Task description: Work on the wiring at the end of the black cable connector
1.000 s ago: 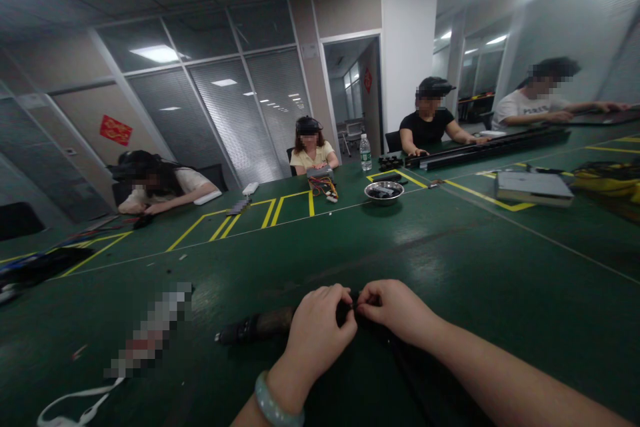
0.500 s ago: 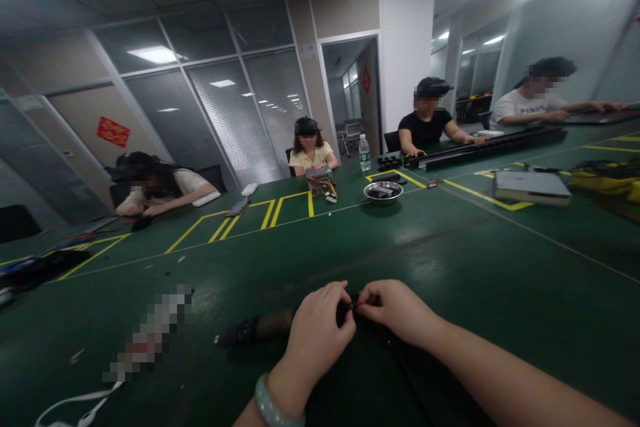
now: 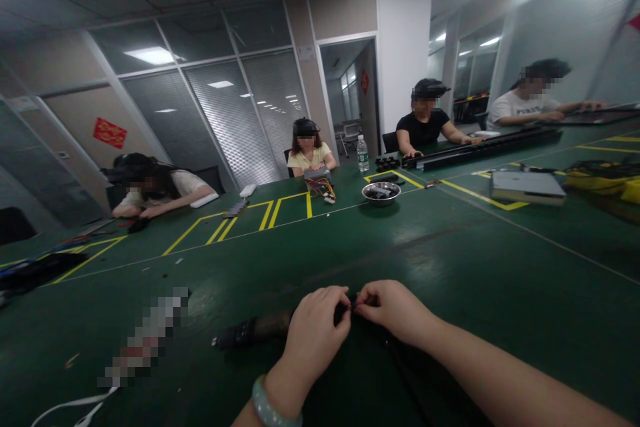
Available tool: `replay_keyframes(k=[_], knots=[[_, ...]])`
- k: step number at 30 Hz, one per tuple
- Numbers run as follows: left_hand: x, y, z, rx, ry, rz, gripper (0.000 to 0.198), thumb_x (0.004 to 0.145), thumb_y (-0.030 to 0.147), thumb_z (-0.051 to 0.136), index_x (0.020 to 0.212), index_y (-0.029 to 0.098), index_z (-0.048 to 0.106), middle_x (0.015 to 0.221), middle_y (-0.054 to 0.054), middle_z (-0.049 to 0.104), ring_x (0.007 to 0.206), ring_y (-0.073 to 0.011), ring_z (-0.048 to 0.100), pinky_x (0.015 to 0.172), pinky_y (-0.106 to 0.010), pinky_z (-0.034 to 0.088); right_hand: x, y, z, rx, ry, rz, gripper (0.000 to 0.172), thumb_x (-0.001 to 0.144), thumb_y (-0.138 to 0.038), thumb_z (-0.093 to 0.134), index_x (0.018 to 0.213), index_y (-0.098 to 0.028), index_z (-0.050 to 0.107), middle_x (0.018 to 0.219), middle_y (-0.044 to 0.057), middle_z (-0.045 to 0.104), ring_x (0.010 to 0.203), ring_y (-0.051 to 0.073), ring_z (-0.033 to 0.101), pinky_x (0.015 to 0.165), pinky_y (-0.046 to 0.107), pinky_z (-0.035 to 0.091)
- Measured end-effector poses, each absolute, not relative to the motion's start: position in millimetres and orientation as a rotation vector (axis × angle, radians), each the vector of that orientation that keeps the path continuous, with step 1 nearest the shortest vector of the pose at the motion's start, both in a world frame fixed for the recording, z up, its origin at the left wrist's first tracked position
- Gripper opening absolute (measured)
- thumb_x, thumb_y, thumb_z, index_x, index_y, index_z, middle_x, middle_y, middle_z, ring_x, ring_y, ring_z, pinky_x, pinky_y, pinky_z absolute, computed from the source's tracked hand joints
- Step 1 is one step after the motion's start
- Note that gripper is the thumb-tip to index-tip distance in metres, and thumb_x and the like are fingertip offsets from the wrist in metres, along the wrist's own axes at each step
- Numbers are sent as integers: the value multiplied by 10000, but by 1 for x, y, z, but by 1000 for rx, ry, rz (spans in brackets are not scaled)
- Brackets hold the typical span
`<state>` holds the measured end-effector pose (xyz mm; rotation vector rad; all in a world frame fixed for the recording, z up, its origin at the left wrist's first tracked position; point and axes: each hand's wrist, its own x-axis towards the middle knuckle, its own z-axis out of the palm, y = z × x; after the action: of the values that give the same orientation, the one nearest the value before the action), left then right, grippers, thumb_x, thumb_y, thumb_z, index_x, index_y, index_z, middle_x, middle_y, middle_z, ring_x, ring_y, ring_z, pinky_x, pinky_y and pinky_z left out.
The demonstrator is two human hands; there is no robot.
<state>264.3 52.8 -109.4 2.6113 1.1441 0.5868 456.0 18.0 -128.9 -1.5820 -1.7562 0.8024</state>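
My left hand [image 3: 316, 328], with a pale green bangle at the wrist, is closed with thumb and fingers pinched at a small dark piece. Close against it, my right hand [image 3: 393, 308] pinches the same spot with thumb and forefinger. What lies between the fingertips is too small and dark to name. A dark cylindrical tool [image 3: 255, 330] with a metal tip pointing left lies on the table beside my left hand, its right end hidden behind that hand. Under my right hand a thin black cable [image 3: 403, 370] runs down toward the near edge.
To the left lies a blurred-out strip-shaped item [image 3: 145, 340] with a white cord [image 3: 65, 405]. Farther across the green table [image 3: 240, 260] stand a metal bowl [image 3: 381, 193] of dark parts, a water bottle [image 3: 363, 155], a power supply with wires [image 3: 318, 180] and a silver box [image 3: 527, 187]. Several people sit around.
My view has shifted slightly, so everything sits a little farther left. Both hands keep their pinch with barely any movement.
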Motion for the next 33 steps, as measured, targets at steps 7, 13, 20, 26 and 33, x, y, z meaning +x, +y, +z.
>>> replay_keyframes(k=[7,13,20,26,33], knots=[[264,53,-109,2623,1133,551,136,837,182,569,943,258,608,1072,12,654,1022,-186,583,897,-331,423,457,18,-127,-1595,-1776,791,135,820,-301,626,859,-229,734,812,-10,730,723,144,652,629,220,432],[264,53,-109,2628,1114,570,134,836,194,593,953,257,617,1051,15,653,997,-189,584,898,-334,420,455,18,-126,-1567,-1820,710,130,820,-274,623,857,-231,739,813,-9,729,724,143,653,649,221,440],[266,51,-105,2629,1148,528,109,850,201,589,936,260,621,1023,17,655,976,-190,580,876,-335,419,455,16,-121,-1631,-1807,774,163,814,-333,635,896,-238,739,832,1,730,723,151,657,606,216,437],[267,51,-105,2621,1188,499,91,854,209,582,924,251,622,1009,8,656,970,-194,580,872,-342,422,456,12,-116,-1646,-1816,810,157,803,-330,649,884,-230,738,834,4,732,718,155,656,623,220,444],[264,52,-107,2600,1174,539,119,840,219,586,951,256,607,1032,8,653,981,-197,584,873,-350,425,455,14,-117,-1598,-1812,801,136,829,-307,630,864,-236,741,828,-9,735,742,152,661,662,224,443]])
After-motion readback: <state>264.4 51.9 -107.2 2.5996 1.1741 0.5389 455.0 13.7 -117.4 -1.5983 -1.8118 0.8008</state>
